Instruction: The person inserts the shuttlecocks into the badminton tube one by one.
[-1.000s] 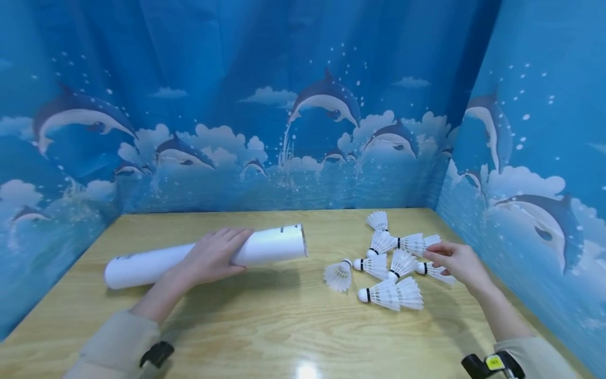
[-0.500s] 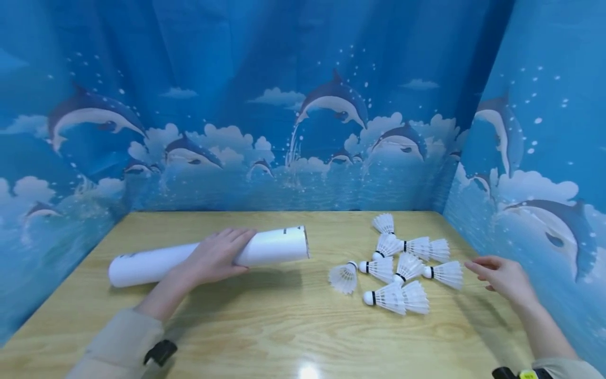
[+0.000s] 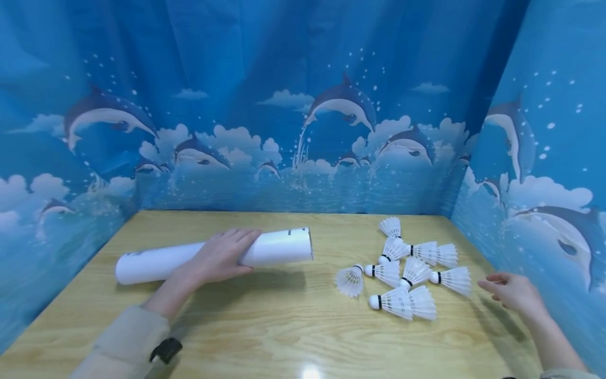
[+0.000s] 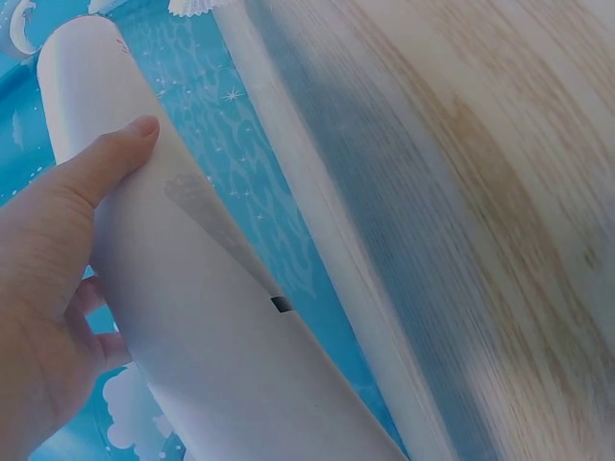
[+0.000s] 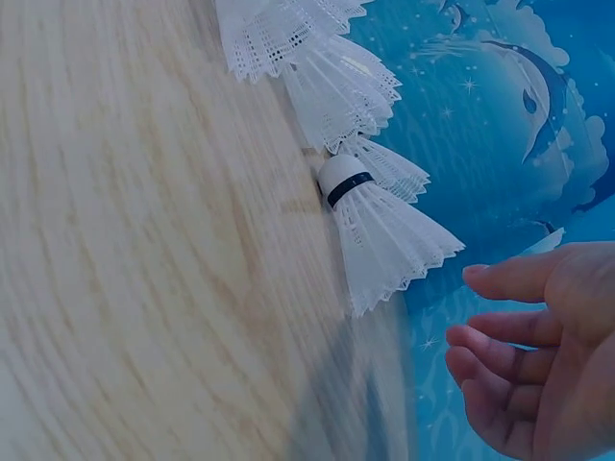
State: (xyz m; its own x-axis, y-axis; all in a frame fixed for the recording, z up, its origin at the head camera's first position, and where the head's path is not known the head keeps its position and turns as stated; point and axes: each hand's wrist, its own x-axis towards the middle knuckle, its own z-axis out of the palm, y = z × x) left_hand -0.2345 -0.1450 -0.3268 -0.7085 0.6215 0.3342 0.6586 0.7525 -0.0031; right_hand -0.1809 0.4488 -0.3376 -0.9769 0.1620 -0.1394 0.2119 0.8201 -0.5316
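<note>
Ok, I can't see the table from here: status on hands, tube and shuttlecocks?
Left hand gripping white tube. Right hand holding nothing, close to nearest shuttlecock but not touching; nothing visible between them. Other shuttlecocks clustered on table.

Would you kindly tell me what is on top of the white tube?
The left hand lies across the white tube, gripping it. The surface directly beneath the palm is covered, so any print there cannot be seen.

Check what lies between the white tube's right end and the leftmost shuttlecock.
Only bare wood-grain tabletop; the head view shows this gap, with the white tube on one side and the leftmost shuttlecock on the other.
</note>
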